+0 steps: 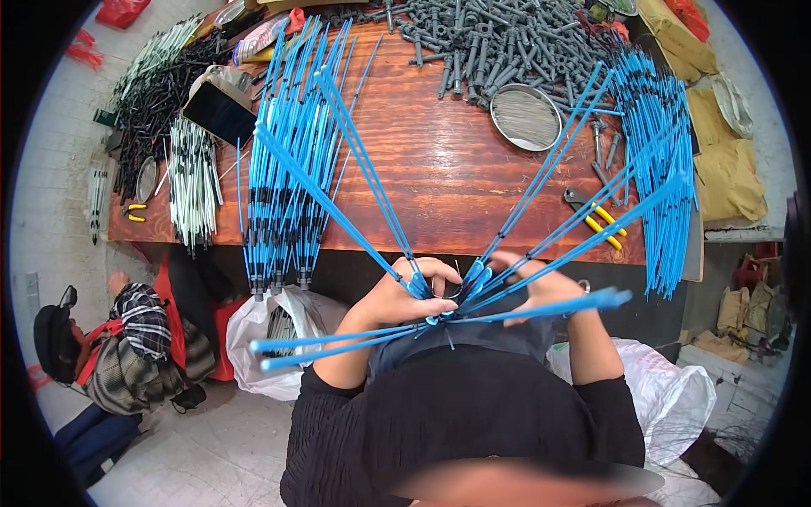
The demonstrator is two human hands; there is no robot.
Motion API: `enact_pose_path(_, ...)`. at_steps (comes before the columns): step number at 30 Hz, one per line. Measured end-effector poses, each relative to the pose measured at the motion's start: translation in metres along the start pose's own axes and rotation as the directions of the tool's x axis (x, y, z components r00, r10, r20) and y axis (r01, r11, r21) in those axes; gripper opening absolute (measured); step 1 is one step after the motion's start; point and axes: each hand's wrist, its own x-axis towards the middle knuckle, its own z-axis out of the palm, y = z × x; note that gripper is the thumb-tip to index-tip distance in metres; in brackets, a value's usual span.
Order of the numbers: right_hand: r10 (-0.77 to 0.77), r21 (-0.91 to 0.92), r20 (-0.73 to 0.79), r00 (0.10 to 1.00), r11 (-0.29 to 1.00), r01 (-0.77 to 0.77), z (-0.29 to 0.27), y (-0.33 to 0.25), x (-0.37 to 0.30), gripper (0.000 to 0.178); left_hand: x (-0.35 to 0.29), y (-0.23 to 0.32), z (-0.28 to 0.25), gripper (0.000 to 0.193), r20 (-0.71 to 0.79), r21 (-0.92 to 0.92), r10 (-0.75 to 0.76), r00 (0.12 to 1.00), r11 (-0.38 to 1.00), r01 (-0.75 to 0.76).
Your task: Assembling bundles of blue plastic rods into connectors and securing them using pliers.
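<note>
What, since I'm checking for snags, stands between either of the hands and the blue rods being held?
Nothing visible. The left hand grips the blue rods where they meet; the right hand is open beside them, some crossing in front of it.

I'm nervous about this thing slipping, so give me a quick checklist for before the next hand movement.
1. Left hand on the hub of the blue rod assembly: ok, thumb and fingers close around it.
2. Right hand gripping firmly: cannot tell; it is blurred among the rods.
3. Yellow-handled cutters set down: ok, lying on the table.
4. Round dish upright: ok, thin pieces lie inside.
5. Grey parts neatly arranged: not ok, heaped loosely at the far side.
</note>
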Motion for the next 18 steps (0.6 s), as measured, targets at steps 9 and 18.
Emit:
enact_pose_path(9, 0.005, 0.503, -0.29, 0.957, 0.851, 0.148, 0.083, 0.013, 0.036, 0.047, 0.003, -0.001, 0.013, 0.043, -0.094, -0.162, -0.147, 0.985, 0.978, 0.131)
enact_pose_path(18, -0.121, 0.571, -0.467, 0.876, 0.715, 0.403, 0.088, 0.011, 0.043, 0.023, 0.016, 0.002, 0.016, 0.042, -0.138, -0.178, -0.099, 0.985, 0.981, 0.074)
